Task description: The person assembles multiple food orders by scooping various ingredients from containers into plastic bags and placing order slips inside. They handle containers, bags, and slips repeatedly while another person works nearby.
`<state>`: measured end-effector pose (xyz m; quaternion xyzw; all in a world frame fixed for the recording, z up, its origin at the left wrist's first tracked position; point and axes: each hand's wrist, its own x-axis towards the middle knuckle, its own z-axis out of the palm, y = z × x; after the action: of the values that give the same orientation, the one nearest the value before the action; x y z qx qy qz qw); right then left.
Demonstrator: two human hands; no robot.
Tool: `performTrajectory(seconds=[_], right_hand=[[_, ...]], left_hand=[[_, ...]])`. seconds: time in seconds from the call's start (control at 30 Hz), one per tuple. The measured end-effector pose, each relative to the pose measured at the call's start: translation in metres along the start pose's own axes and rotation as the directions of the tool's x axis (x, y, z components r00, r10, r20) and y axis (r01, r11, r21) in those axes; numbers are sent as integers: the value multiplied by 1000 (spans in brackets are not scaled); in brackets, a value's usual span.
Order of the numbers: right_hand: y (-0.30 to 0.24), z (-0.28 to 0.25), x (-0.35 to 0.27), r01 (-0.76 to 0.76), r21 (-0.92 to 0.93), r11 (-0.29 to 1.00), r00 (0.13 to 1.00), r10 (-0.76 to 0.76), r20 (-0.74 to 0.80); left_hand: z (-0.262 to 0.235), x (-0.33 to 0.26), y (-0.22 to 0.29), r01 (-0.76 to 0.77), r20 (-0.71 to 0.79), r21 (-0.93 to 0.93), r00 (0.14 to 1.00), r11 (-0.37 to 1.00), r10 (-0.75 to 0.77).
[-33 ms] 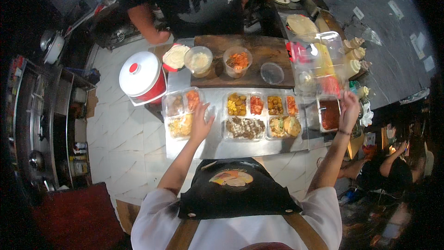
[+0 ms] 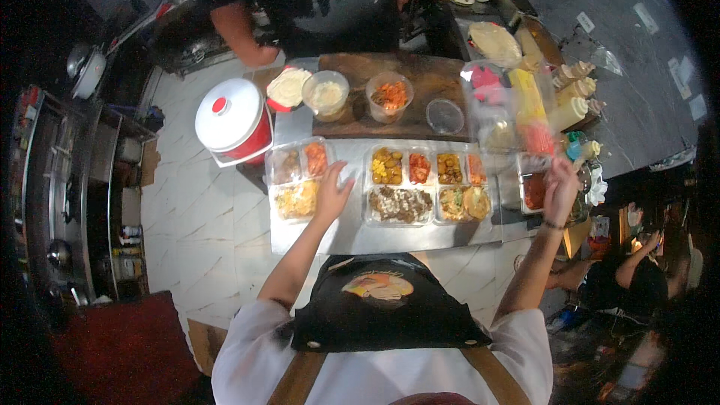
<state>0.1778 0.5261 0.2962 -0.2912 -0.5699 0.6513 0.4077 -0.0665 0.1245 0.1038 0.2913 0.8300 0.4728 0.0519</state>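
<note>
My left hand (image 2: 331,189), its fingers apart, rests by the right edge of a clear compartment container (image 2: 294,180) holding potatoes, red kimchi-like food and a yellowish portion. Whether it touches the rim I cannot tell. In my right hand (image 2: 561,189) is the near edge of a clear plastic lid (image 2: 480,131), tilted up beyond it. Through the lid, coloured things show. Between my hands stand two more compartment containers: one with potatoes, corn, kimchi and dark meat (image 2: 400,205), the other with similar sides and golden patties (image 2: 474,202).
A wooden board (image 2: 345,71) carries a tub of shredded orange food (image 2: 390,96), a pale-filled tub (image 2: 325,96) and a round lid (image 2: 445,116). A red-and-white cooler (image 2: 229,116) stands left, a red sauce tray (image 2: 532,191) and squeeze bottles (image 2: 570,114) right. Another person (image 2: 315,7) stands opposite.
My right hand has come slightly down toward me, and the lid has shifted a little left. My left hand stays by the left container.
</note>
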Motion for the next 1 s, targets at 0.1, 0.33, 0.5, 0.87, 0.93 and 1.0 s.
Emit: performTrajectory(seconds=[0.1, 0.33, 0.5, 0.87, 0.93, 1.0], right_hand=[[51, 29, -80, -285, 204, 937, 947, 242, 210], [179, 86, -145, -623, 218, 751, 782, 601, 165], [190, 89, -144, -653, 215, 726, 741, 672, -19], [172, 108, -179, -324, -336, 884, 944, 326, -53], [176, 104, -182, -309, -349, 885, 949, 309, -58], [181, 99, -183, -338, -332, 880, 940, 333, -75]], left_hand=[[18, 27, -8, 342, 134, -527, 938, 778, -321], [44, 73, -29, 617, 404, -639, 777, 458, -483], [65, 81, -21, 700, 435, -591, 696, 402, -572], [79, 80, -25, 520, 289, -245, 845, 818, -450], [87, 80, -25, 380, 220, -72, 908, 922, -357], [94, 81, -25, 261, 150, -25, 955, 965, -255]])
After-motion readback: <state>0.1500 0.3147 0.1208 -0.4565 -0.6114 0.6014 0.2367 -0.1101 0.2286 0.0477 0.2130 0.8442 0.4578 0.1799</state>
